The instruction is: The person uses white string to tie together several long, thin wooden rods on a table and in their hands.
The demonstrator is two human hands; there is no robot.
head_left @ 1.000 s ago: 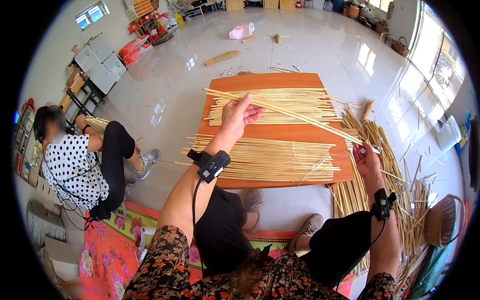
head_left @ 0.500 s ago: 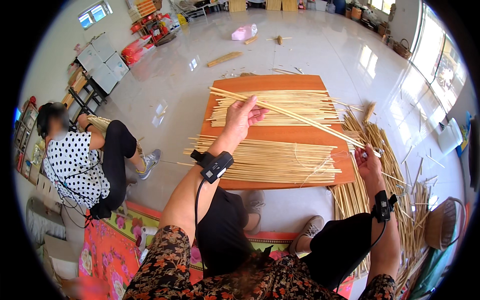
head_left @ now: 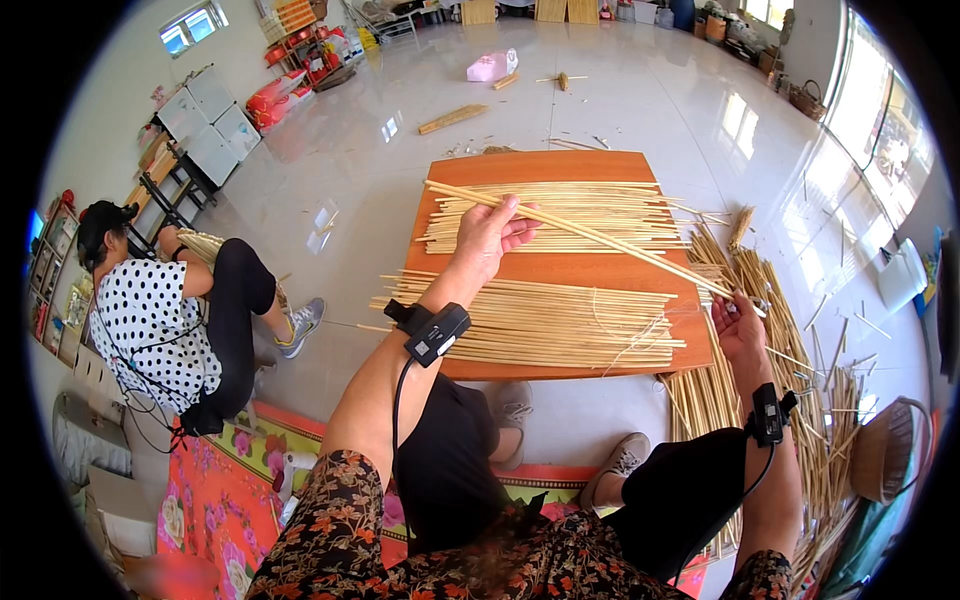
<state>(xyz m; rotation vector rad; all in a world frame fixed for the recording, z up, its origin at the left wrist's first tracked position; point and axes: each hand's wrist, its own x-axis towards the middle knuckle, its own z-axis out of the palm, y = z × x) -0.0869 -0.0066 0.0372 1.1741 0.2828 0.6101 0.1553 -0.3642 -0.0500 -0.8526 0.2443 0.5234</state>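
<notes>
A couple of long pale stalks [head_left: 610, 243] slant above the table, from upper left down to the right. My left hand [head_left: 490, 236] holds them near their far left end, thumb on top and the other fingers loosely curled. At the lower right end, my right hand [head_left: 738, 325] pinches the stalks between thumb and fingers, beyond the table's right edge. Below them, a far row of stalks [head_left: 590, 232] and a near row of stalks [head_left: 540, 322] lie side by side on the orange-brown table [head_left: 570, 267]. A loose thin string [head_left: 640, 340] crosses the near row's right part.
A large heap of stalks [head_left: 765, 290] covers the floor right of the table, with a wicker basket [head_left: 885, 450] beside it. On the left sits a co-worker [head_left: 155, 320] in a dotted top. A flowered mat [head_left: 230, 500] lies near my feet.
The held stalks now lie closer together, where a gap showed between them before. Both hands keep nearly the same place. The co-worker's head has turned slightly.
</notes>
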